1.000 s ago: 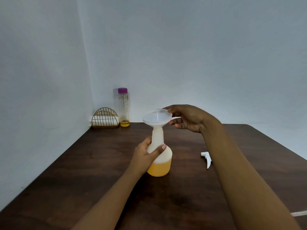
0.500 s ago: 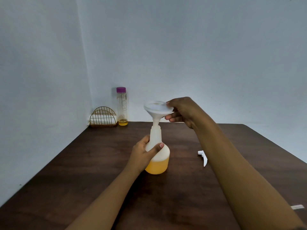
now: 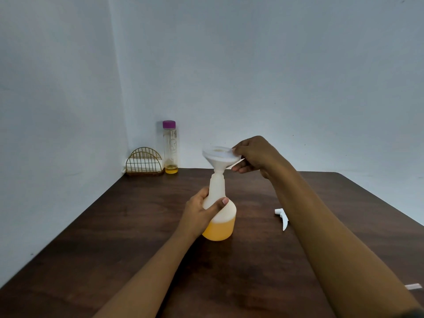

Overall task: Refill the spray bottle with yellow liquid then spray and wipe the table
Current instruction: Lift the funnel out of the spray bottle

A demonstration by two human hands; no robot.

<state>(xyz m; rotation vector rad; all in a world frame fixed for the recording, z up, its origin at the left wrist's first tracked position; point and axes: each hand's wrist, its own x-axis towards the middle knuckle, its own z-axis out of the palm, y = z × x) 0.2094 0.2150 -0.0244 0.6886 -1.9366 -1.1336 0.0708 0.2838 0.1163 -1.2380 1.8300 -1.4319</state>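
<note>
Rear left on the table (image 3: 110, 230): 1 wire rack (image 3: 144, 162), 1 purple-capped bottle (image 3: 170, 148). Centre: left hand (image 3: 199, 214) grips the upright spray bottle (image 3: 221, 216), part-filled with yellow liquid. Right hand (image 3: 254, 154) pinches the funnel (image 3: 219, 157) rim, spout at the bottle mouth. Right: trigger head (image 3: 282, 216) lies on the table.

I see my left hand (image 3: 199, 214) gripping the neck of the translucent white plastic spray bottle (image 3: 221, 223), yellow liquid in its base, on the dark wooden table (image 3: 137, 226). My right hand (image 3: 254, 154) pinches the blurred white plastic funnel (image 3: 220, 157) at its mouth.
</note>
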